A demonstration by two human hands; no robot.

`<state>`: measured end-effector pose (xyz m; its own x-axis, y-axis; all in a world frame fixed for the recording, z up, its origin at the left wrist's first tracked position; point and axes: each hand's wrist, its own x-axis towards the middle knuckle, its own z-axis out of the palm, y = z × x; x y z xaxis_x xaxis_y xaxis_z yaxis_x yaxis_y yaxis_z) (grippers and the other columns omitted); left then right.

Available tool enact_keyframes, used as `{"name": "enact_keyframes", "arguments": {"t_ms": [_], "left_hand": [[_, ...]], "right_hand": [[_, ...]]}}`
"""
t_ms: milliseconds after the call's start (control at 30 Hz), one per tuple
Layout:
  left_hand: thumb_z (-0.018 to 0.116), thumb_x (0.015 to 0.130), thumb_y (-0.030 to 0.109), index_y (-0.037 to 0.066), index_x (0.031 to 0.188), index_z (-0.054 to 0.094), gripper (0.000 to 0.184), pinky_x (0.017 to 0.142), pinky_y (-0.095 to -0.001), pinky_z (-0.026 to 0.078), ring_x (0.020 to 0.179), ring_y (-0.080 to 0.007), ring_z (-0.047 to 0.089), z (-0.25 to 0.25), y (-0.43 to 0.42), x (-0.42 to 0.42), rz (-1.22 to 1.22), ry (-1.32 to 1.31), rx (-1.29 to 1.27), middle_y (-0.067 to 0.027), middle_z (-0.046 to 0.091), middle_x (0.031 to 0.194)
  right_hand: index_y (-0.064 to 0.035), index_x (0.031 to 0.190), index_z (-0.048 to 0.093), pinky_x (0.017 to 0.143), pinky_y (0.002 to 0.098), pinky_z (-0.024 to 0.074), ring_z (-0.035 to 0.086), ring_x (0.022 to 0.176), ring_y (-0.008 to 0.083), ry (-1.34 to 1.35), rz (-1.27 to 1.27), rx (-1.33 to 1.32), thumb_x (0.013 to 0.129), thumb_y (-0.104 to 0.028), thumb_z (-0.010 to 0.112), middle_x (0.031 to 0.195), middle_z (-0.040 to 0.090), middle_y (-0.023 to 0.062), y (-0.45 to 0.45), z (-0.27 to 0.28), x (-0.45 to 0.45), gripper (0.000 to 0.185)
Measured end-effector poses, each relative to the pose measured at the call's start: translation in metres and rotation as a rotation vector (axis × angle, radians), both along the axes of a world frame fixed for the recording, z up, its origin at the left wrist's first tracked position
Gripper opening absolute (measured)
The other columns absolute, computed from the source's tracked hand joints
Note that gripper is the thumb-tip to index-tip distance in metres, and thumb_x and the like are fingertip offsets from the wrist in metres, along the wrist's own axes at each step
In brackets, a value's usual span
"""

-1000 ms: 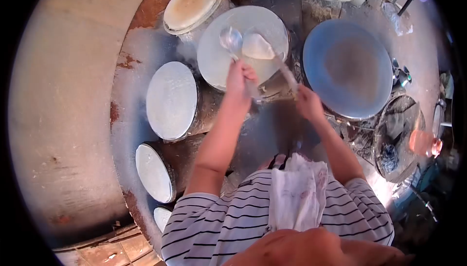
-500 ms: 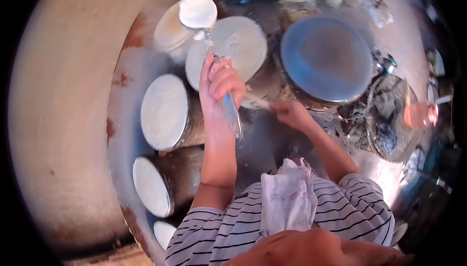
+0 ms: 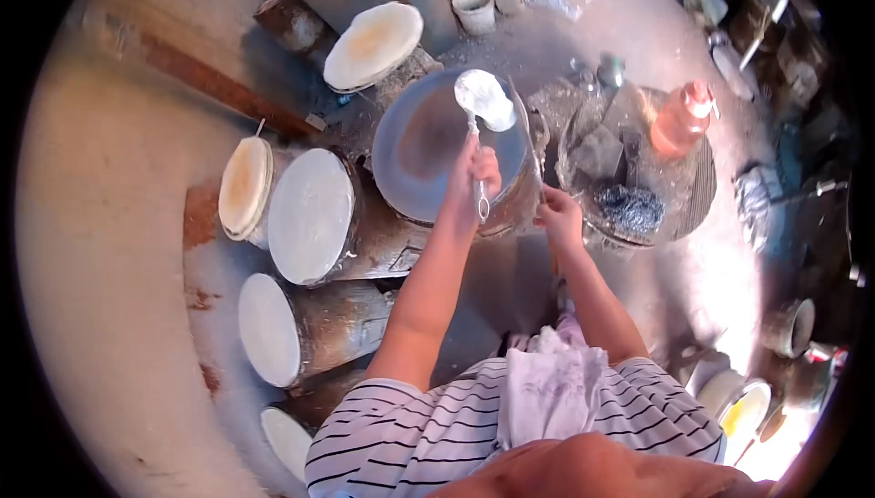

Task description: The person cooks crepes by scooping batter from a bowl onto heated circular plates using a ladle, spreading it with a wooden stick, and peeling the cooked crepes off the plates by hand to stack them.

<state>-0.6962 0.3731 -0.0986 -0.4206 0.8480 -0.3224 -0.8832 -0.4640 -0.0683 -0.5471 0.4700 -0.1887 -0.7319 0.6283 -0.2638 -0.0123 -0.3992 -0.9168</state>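
Note:
My left hand point(image 3: 476, 173) is closed around the handle of a metal ladle point(image 3: 473, 124). The ladle's bowl is coated with white batter point(image 3: 497, 111) and is tipped over the right part of a dark, round griddle point(image 3: 421, 156). Some of that batter hangs or lies beside the bowl; whether it touches the griddle I cannot tell. Just right of the griddle, my right hand point(image 3: 559, 215) is closed on a long thin stick point(image 3: 530, 138), its upper end near the griddle's rim. A white-coated round top point(image 3: 312, 215) stands left of the griddle.
More white round tops point(image 3: 270, 329) sit on drums at left. Pale flatbreads point(image 3: 372, 47) with browned middles lie beyond the griddle, others point(image 3: 244, 186) at far left. At right, a round board point(image 3: 697, 197) bears a pink-orange jug point(image 3: 679, 123) and a dark scouring-pad-like clump point(image 3: 629, 209).
My view has swung right. The ladle has moved from above the white-coated tops to over the dark griddle, its bowl tipped with white batter beside it. My right hand brought the stick to the griddle's right side.

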Motion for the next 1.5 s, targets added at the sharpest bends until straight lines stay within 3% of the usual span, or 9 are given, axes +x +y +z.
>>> {"name": "enact_keyframes", "arguments": {"t_ms": [100, 233, 300, 567, 867, 1000, 1067, 1200, 1500], "left_hand": [[0.054, 0.094, 0.027, 0.008, 0.070, 0.039, 0.035, 0.035, -0.0167, 0.031, 0.037, -0.0020, 0.033, 0.001, 0.024, -0.006, 0.026, 0.251, -0.351, 0.0067, 0.032, 0.047], [0.053, 0.094, 0.023, 0.021, 0.099, 0.054, 0.005, 0.034, -0.0152, 0.031, 0.040, -0.0018, 0.035, -0.001, 0.046, -0.041, 0.070, 0.404, -0.516, 0.0037, 0.039, 0.062], [0.053, 0.094, 0.022, 0.031, 0.104, 0.054, 0.013, 0.034, -0.0156, 0.031, 0.041, -0.0022, 0.036, -0.006, 0.036, -0.058, 0.042, 0.465, -0.566, 0.0028, 0.040, 0.066], [0.049, 0.096, 0.021, 0.036, 0.123, 0.045, 0.031, 0.033, -0.0177, 0.030, 0.040, -0.0042, 0.034, -0.021, 0.005, -0.103, 0.091, 0.658, -0.784, 0.0019, 0.040, 0.061], [0.050, 0.093, 0.014, 0.025, 0.142, 0.031, 0.053, 0.034, -0.0251, 0.031, 0.039, -0.0072, 0.035, -0.022, -0.033, -0.105, 0.084, 1.048, -1.169, 0.0019, 0.038, 0.058], [0.051, 0.093, 0.013, 0.018, 0.138, 0.041, 0.046, 0.046, -0.0306, 0.046, 0.052, -0.0145, 0.053, -0.014, -0.058, -0.097, 0.065, 1.223, -1.571, -0.0096, 0.063, 0.105], [0.052, 0.092, 0.014, 0.019, 0.138, 0.039, 0.048, 0.056, -0.0295, 0.044, 0.064, -0.0164, 0.052, -0.051, -0.080, -0.094, 0.159, 1.380, -1.550, -0.0067, 0.048, 0.104], [0.051, 0.093, 0.014, 0.024, 0.140, 0.037, 0.050, 0.032, -0.0265, 0.031, 0.035, -0.0080, 0.033, -0.020, -0.073, -0.093, 0.293, 1.392, -1.560, 0.0010, 0.039, 0.053], [0.049, 0.094, 0.012, 0.015, 0.144, 0.027, 0.054, 0.032, -0.0220, 0.028, 0.036, -0.0045, 0.030, 0.036, -0.115, -0.005, 0.450, 1.026, -1.351, 0.0036, 0.034, 0.053]], "right_hand": [[-0.0004, 0.107, 0.064, 0.055, 0.0228, 0.0446, 0.051, 0.058, 0.0072, -0.099, -0.148, 0.420, 0.070, 0.003, 0.058, 0.076, 0.061, 0.0051, -0.021, 0.006, -0.002, 0.038], [0.0041, 0.112, 0.056, 0.085, 0.0380, 0.0431, 0.050, 0.099, 0.0362, -0.111, -0.040, 0.802, 0.066, 0.004, 0.060, 0.103, 0.052, 0.0212, 0.003, 0.012, -0.064, 0.046], [0.0031, 0.112, 0.056, 0.083, 0.0381, 0.0443, 0.051, 0.096, 0.0346, -0.093, -0.014, 0.605, 0.070, 0.005, 0.058, 0.104, 0.052, 0.0189, 0.001, 0.001, -0.052, 0.043], [-0.0029, 0.114, 0.053, 0.079, 0.0389, 0.0488, 0.050, 0.099, 0.0326, -0.347, 0.177, 0.972, 0.075, -0.003, 0.059, 0.111, 0.051, 0.0126, 0.016, 0.044, -0.100, 0.039], [-0.0080, 0.111, 0.059, 0.077, 0.0376, 0.0504, 0.054, 0.098, 0.0292, -0.296, 0.205, 1.266, 0.079, -0.002, 0.049, 0.103, 0.057, 0.0088, 0.000, 0.047, -0.129, 0.034], [-0.0069, 0.107, 0.062, 0.077, 0.0373, 0.0494, 0.056, 0.095, 0.0280, -0.300, 0.136, 1.254, 0.075, -0.002, 0.054, 0.101, 0.059, 0.0083, 0.014, 0.030, -0.084, 0.034], [-0.0066, 0.106, 0.062, 0.078, 0.0381, 0.0489, 0.056, 0.095, 0.0291, -0.177, 0.120, 1.235, 0.075, -0.001, 0.053, 0.101, 0.059, 0.0093, -0.011, 0.041, -0.096, 0.033], [-0.0069, 0.103, 0.064, 0.078, 0.0377, 0.0491, 0.057, 0.095, 0.0294, -0.185, 0.237, 1.192, 0.075, -0.003, 0.054, 0.100, 0.061, 0.0086, 0.014, 0.044, -0.138, 0.030], [-0.0099, 0.100, 0.068, 0.080, 0.0374, 0.0484, 0.059, 0.092, 0.0301, -0.085, 0.372, 1.125, 0.076, -0.004, 0.055, 0.100, 0.063, 0.0086, 0.008, 0.066, -0.141, 0.027]]}}
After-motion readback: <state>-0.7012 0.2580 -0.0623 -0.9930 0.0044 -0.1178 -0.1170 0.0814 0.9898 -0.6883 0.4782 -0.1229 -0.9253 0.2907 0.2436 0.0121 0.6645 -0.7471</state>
